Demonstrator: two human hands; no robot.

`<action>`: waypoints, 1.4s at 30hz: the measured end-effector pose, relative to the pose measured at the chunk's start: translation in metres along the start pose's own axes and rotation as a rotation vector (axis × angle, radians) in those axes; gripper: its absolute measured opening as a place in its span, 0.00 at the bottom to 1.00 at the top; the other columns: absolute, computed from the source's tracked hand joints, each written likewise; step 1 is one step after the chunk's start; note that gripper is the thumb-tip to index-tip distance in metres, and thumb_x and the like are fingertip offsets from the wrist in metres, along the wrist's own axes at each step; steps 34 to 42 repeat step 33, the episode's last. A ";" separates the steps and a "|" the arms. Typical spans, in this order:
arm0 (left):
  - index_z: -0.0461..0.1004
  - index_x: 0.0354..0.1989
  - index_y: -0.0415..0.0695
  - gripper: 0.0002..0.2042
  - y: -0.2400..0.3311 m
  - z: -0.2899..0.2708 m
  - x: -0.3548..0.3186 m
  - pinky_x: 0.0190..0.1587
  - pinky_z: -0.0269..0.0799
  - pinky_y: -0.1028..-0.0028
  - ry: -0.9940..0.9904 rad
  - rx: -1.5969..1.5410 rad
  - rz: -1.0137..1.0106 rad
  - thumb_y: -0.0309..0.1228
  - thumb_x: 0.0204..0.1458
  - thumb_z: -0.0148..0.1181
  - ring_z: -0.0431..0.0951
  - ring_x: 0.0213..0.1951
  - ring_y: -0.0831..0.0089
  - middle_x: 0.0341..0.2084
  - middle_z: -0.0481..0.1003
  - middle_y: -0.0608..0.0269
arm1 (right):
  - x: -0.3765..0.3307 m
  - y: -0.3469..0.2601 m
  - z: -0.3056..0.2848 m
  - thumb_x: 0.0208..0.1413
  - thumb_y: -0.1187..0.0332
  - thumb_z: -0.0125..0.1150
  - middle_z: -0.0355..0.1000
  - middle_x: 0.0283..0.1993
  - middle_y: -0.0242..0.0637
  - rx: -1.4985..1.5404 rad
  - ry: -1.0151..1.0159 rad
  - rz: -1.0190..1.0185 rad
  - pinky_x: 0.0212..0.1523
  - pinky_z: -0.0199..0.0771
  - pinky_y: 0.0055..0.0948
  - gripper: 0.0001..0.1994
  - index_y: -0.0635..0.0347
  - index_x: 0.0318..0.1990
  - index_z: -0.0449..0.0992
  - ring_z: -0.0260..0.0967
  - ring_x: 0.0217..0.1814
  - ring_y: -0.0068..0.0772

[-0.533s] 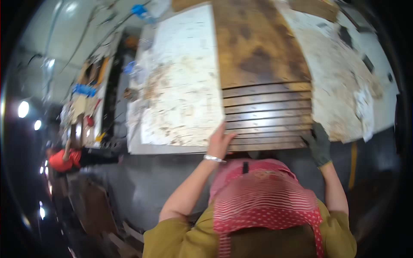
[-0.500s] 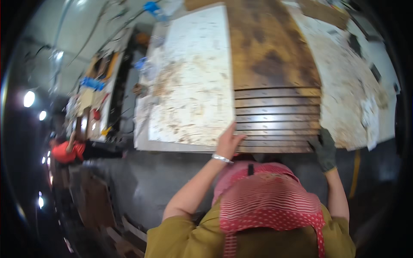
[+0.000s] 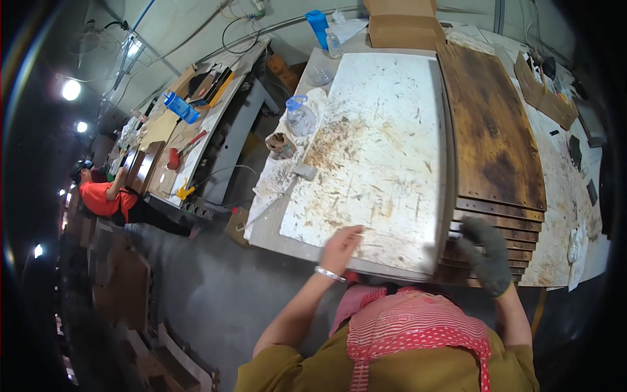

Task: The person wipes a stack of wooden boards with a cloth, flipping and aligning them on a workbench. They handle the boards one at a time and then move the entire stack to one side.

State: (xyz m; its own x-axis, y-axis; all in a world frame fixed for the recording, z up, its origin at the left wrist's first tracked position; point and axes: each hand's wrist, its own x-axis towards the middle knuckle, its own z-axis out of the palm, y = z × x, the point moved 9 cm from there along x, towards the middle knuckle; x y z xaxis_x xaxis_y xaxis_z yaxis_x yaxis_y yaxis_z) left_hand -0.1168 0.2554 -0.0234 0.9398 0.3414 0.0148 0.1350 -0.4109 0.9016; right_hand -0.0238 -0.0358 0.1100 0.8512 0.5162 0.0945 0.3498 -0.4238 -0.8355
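A stack of brown, dark-stained wooden boards [image 3: 493, 130] lies right of centre on the table, its near ends stepped like stairs with small holes along them. Over the stack's near left corner is my right hand [image 3: 486, 255], in a dark grey glove; it is slightly blurred, fingers stretched and apart from the thumb, nothing visible in them. My bare left hand [image 3: 341, 249], with a silver bracelet at the wrist, is at the near edge of a white, brown-stained board [image 3: 385, 163]. Its fingers extend to the right and hold nothing visible.
Left of the white board are a grey block [image 3: 305, 171], a clear jug with blue handle [image 3: 300, 117] and a tape roll [image 3: 281, 145]. Cardboard boxes [image 3: 405, 29] stand behind. Across the aisle, a person in red [image 3: 101, 196] works at another table [image 3: 215, 134].
My view has swung left, so the stack sits further right in it. My left hand has come away from the stack to the white board; my right hand has moved over the stack's steps.
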 end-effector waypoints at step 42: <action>0.75 0.28 0.44 0.06 -0.030 -0.273 0.277 0.37 0.69 0.64 0.082 0.615 0.320 0.33 0.47 0.58 0.74 0.33 0.56 0.27 0.72 0.55 | 0.307 -0.060 0.290 0.55 0.50 0.56 0.66 0.57 0.43 0.117 -0.440 0.118 0.57 0.63 0.23 0.30 0.54 0.62 0.60 0.64 0.58 0.31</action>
